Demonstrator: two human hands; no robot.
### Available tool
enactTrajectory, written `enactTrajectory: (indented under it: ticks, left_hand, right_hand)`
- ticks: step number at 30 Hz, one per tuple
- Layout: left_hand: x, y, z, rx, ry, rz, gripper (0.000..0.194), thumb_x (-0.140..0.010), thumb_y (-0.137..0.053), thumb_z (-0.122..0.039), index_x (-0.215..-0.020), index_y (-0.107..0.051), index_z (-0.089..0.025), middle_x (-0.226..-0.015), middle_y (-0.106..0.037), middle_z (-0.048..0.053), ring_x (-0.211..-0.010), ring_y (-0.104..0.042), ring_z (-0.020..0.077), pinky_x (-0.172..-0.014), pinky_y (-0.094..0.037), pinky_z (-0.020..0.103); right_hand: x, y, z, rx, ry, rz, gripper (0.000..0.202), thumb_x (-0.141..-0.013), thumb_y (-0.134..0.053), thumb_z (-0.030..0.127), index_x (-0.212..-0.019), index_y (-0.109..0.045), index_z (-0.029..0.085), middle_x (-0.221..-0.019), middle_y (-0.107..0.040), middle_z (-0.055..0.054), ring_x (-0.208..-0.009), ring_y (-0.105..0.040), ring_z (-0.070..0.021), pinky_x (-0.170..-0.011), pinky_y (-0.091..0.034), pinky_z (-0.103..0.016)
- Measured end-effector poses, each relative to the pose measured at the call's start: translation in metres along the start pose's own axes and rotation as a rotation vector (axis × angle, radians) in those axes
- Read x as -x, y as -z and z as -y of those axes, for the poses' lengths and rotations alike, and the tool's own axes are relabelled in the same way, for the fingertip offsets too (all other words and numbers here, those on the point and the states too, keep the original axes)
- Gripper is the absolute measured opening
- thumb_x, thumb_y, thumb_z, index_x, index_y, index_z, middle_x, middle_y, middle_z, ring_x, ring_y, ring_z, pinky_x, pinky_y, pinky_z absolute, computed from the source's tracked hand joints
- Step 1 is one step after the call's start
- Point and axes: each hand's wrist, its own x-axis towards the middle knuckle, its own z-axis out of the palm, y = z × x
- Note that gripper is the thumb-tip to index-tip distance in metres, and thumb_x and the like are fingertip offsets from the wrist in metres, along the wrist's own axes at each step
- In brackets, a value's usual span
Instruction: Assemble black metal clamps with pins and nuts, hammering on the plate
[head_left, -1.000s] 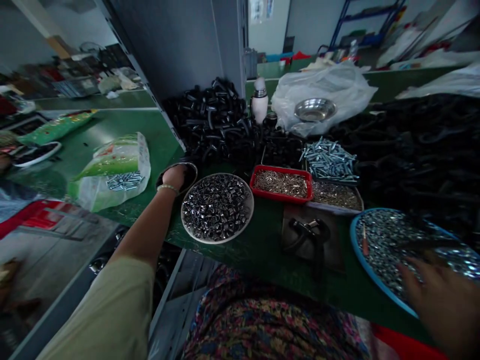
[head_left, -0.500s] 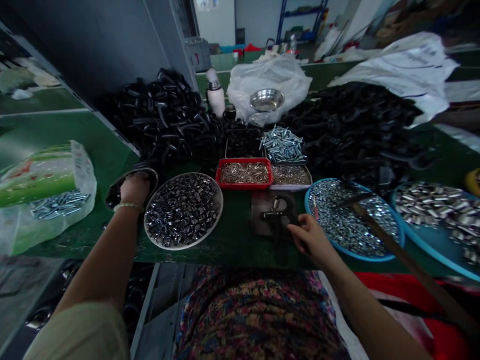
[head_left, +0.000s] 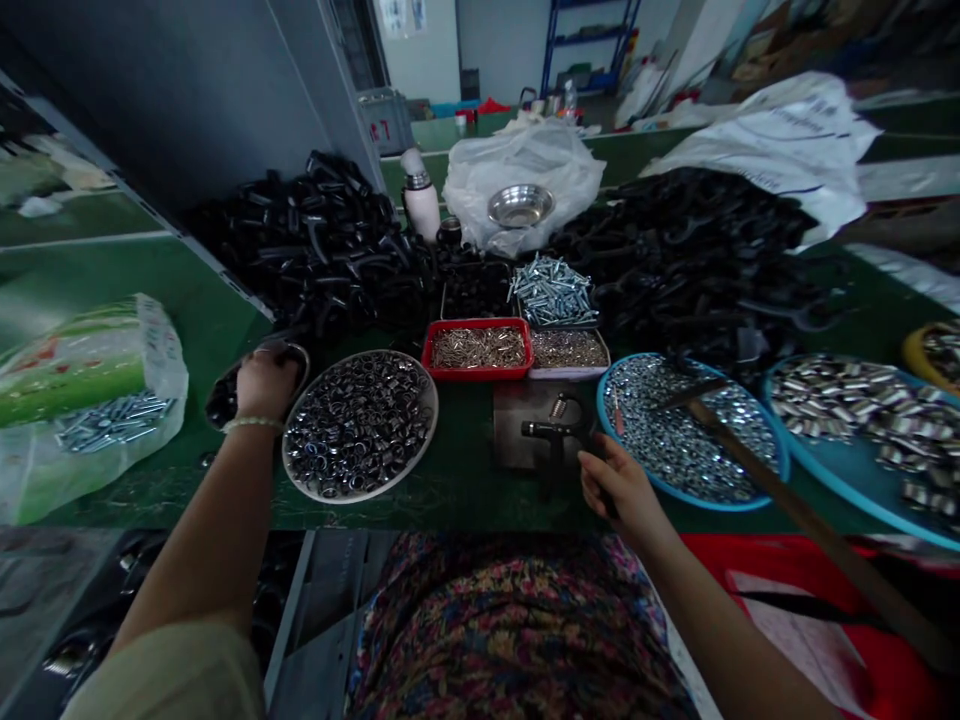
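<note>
My left hand (head_left: 266,383), a beaded bracelet at its wrist, reaches into a small bowl (head_left: 219,408) of dark parts. Its fingertips are hidden, so whether they hold a part cannot be seen. In my right hand (head_left: 621,482) is one handle of a black hand gripper (head_left: 551,432) with a coil spring (head_left: 557,405) at its top. The hand gripper is over a flat metal plate (head_left: 510,425) on the green table. Between my hands is a round tray (head_left: 360,425) full of small dark metal rings. A blue-rimmed basin (head_left: 784,470) of small shiny metal parts lies right of my right hand.
A red tray (head_left: 478,375) of small pins and a heap of silver screws (head_left: 553,290) lie ahead. Piles of black handles (head_left: 330,240) stand behind. A hammer (head_left: 739,455) rests across the basin. A plastic bag (head_left: 161,350) with screws lies far left.
My left hand has lifted slightly within the bowl, its fingers at the far rim. My right hand still holds the hand gripper. The whole view has shifted a little.
</note>
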Motion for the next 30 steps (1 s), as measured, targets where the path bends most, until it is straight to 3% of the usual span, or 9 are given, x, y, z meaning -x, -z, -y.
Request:
enactTrajectory:
  ticks: [5,9,11,14,15,18,21,24,30]
  left_hand:
    - [0.009,-0.008,-0.007,0.056,0.203,-0.046,0.044,-0.078,-0.061,-0.03,-0.114,-0.056,-0.004,-0.108,-0.062,0.016,-0.104,-0.057,0.0323,-0.092,-0.044,0.05]
    - [0.01,0.007,-0.011,0.142,0.294,-0.102,0.041,-0.08,-0.056,-0.019,-0.118,-0.052,-0.002,-0.11,-0.061,0.018,-0.11,-0.054,0.0368,-0.095,-0.038,0.062]
    - [0.019,0.016,-0.029,0.243,0.267,-0.129,0.036,-0.082,-0.053,-0.017,-0.116,-0.055,-0.006,-0.109,-0.063,0.014,-0.112,-0.054,0.0324,-0.099,-0.038,0.059]
    - [0.062,0.016,-0.087,0.569,0.117,-0.075,0.024,-0.085,-0.053,-0.023,-0.107,-0.059,-0.017,-0.104,-0.066,0.004,-0.099,-0.061,0.0178,-0.093,-0.05,0.038]
    - [0.084,0.013,-0.112,0.707,0.064,-0.022,0.021,-0.086,-0.051,-0.026,-0.104,-0.059,-0.02,-0.1,-0.066,0.001,-0.089,-0.063,0.0127,-0.084,-0.054,0.03]
    - [0.151,-0.003,-0.181,1.504,0.012,0.581,0.019,-0.072,-0.071,-0.026,-0.088,-0.063,-0.02,-0.095,-0.065,0.0,-0.07,-0.06,0.0078,-0.067,-0.055,0.022]
    - [0.194,-0.016,-0.219,1.786,0.087,0.96,0.023,-0.066,-0.079,-0.026,-0.082,-0.065,-0.018,-0.083,-0.061,-0.001,-0.054,-0.05,0.0021,-0.051,-0.047,0.014]
    - [0.205,-0.021,-0.228,1.893,0.16,1.104,0.023,-0.067,-0.08,-0.025,-0.082,-0.065,-0.018,-0.08,-0.057,-0.002,-0.052,-0.044,0.0002,-0.046,-0.043,0.011]
    - [0.201,-0.035,-0.229,1.88,0.256,1.213,0.034,-0.072,-0.077,-0.027,-0.103,-0.062,-0.026,-0.081,-0.054,-0.004,-0.056,-0.049,0.0014,-0.05,-0.046,0.011]
  right_hand:
    - [-0.004,-0.007,0.004,-0.015,0.033,0.001,0.045,-0.078,-0.068,0.041,-0.109,-0.044,0.021,-0.044,-0.044,0.013,-0.029,-0.033,-0.0047,-0.03,-0.022,-0.015]
    - [-0.004,-0.001,0.003,-0.023,0.046,0.0,0.043,-0.078,-0.068,0.04,-0.108,-0.044,0.022,-0.044,-0.044,0.013,-0.029,-0.033,-0.0044,-0.03,-0.022,-0.014]
    - [-0.002,-0.001,0.002,-0.072,0.036,-0.005,0.043,-0.077,-0.069,0.04,-0.108,-0.044,0.022,-0.044,-0.045,0.013,-0.029,-0.033,-0.0041,-0.031,-0.022,-0.014]
    - [0.002,-0.01,0.005,-0.217,-0.012,0.057,0.039,-0.078,-0.067,0.041,-0.103,-0.043,0.024,-0.045,-0.043,0.014,-0.029,-0.03,-0.0034,-0.032,-0.021,-0.014]
    - [0.004,-0.015,0.007,-0.266,-0.027,0.088,0.037,-0.079,-0.066,0.042,-0.101,-0.042,0.024,-0.045,-0.042,0.014,-0.029,-0.028,-0.0032,-0.033,-0.021,-0.014]
    - [0.008,-0.028,0.014,-0.363,-0.06,0.179,0.032,-0.081,-0.063,0.045,-0.092,-0.041,0.024,-0.045,-0.039,0.014,-0.029,-0.023,-0.0027,-0.033,-0.02,-0.015]
    - [0.013,-0.031,0.018,-0.407,-0.086,0.249,0.031,-0.082,-0.062,0.046,-0.086,-0.04,0.023,-0.045,-0.037,0.014,-0.028,-0.02,-0.0023,-0.032,-0.018,-0.015]
    - [0.016,-0.027,0.016,-0.411,-0.107,0.262,0.032,-0.083,-0.06,0.048,-0.084,-0.04,0.023,-0.043,-0.035,0.014,-0.028,-0.018,-0.0026,-0.031,-0.016,-0.015]
    - [0.012,-0.021,0.022,-0.303,-0.09,0.206,0.034,-0.082,-0.059,0.049,-0.079,-0.037,0.023,-0.043,-0.035,0.014,-0.027,-0.02,-0.0032,-0.031,-0.017,-0.015]
